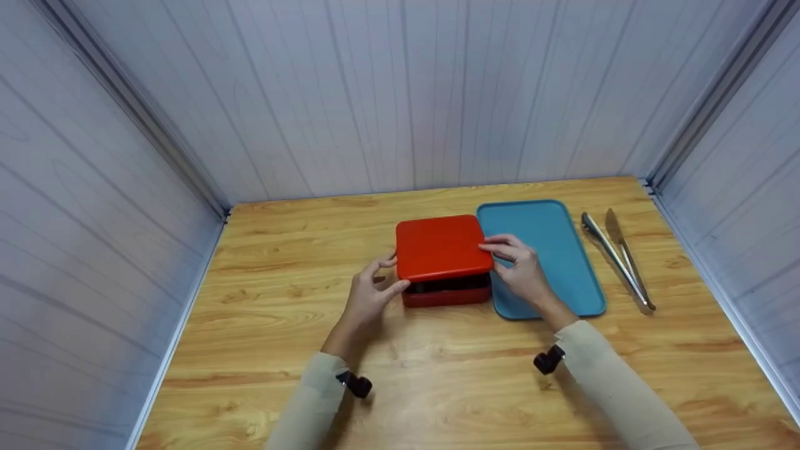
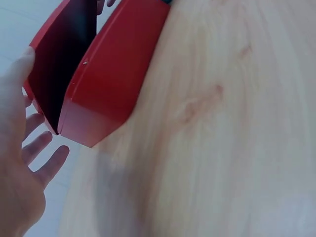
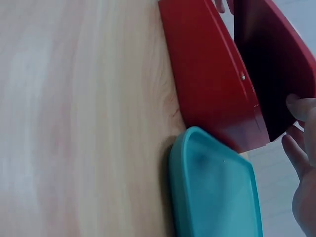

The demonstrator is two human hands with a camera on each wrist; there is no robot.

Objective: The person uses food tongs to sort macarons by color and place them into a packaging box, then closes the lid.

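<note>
A red lunch box (image 1: 447, 297) stands on the wooden table, its bright red lid (image 1: 440, 247) tilted up at the front and a dark gap beneath. At the lid's left side, my left hand (image 1: 369, 294) holds the edge, thumb near the front corner. In the left wrist view, that thumb (image 2: 23, 64) lies on the lid's rim, with other fingers spread behind. My right hand (image 1: 520, 269) pinches the lid's right edge; its thumb (image 3: 297, 106) shows just under the rim in the right wrist view. The box's inside is too dark to make out.
A blue tray (image 1: 550, 250) lies right beside the box, partly under my right hand. Farther right are metal tongs (image 1: 615, 259) and a long flat utensil (image 1: 619, 237), perhaps the tongs' other arm. Pale panel walls (image 1: 375, 94) enclose the table at the back and sides.
</note>
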